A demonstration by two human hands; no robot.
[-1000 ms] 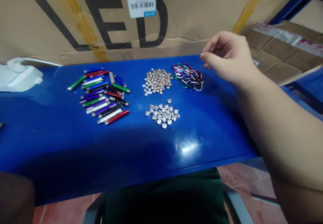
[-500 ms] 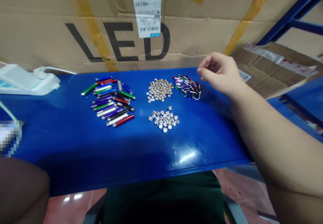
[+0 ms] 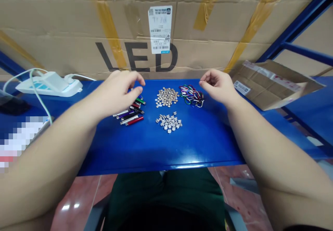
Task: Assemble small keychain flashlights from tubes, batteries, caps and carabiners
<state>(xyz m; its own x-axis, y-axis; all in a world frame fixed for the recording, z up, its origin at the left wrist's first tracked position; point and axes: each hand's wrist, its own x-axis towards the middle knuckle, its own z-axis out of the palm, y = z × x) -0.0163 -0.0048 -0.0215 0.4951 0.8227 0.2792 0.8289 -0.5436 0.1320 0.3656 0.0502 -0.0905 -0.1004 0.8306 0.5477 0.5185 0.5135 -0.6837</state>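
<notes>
My left hand (image 3: 120, 89) hovers over the left part of a group of small coloured metal tubes (image 3: 134, 120), hiding many of them. Its thumb and index finger are apart, with nothing seen between them. My right hand (image 3: 219, 85) is just right of a heap of coloured carabiners (image 3: 191, 95). The fingers are curled and the thumb tip meets the index finger; no object shows in them. Between the hands lies a pile of small round metal discs, like button cells (image 3: 167, 97). Nearer me is a pile of small silver round pieces with ridges (image 3: 169, 122).
The blue table (image 3: 166, 151) backs onto a large cardboard box (image 3: 197, 57) marked LED. A white power strip (image 3: 66, 88) with cables is at the left. An open cardboard box (image 3: 267, 87) stands at the right, beside a blue metal frame (image 3: 307, 50).
My left arm has come up from the lower left, and its hand is now over the tubes. My right hand stays beside the carabiners, similarly curled. The camera view has shifted.
</notes>
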